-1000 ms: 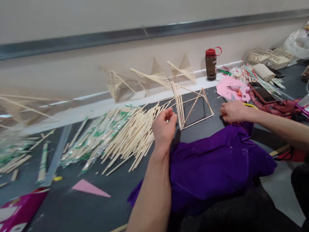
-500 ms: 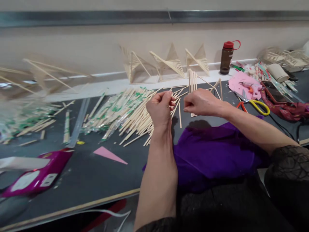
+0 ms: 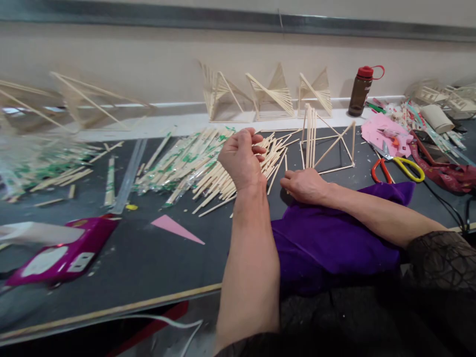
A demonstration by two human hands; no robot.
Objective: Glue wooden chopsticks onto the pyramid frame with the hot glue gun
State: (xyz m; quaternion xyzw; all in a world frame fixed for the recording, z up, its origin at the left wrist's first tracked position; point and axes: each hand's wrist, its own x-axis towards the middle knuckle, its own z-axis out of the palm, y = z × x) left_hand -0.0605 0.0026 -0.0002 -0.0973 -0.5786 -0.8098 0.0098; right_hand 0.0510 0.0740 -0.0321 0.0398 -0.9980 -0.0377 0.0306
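My left hand (image 3: 243,156) is raised over the right part of a pile of loose wooden sticks (image 3: 215,181), its fingers loosely curled and apart, with nothing visible in them. My right hand (image 3: 305,186) rests low at the table, just in front of a stick frame (image 3: 311,136) and beside the purple cloth (image 3: 334,238). Its fingers are bent together over the tabletop; whatever they touch or hold is too hidden to make out. One loose stick end shows by its fingertips.
Stick models (image 3: 269,96) stand along the wall. Wrapped chopsticks (image 3: 186,158) lie left of the pile. A magenta glue gun (image 3: 67,253) and pink paper triangle (image 3: 176,229) are at left. Yellow-handled scissors (image 3: 409,168), pink paper (image 3: 385,131) and a bottle (image 3: 360,91) are at right.
My right hand has come down to the table from in front of the stick frame, which now shows more fully. My left hand's fingers have loosened. The view has shifted slightly.
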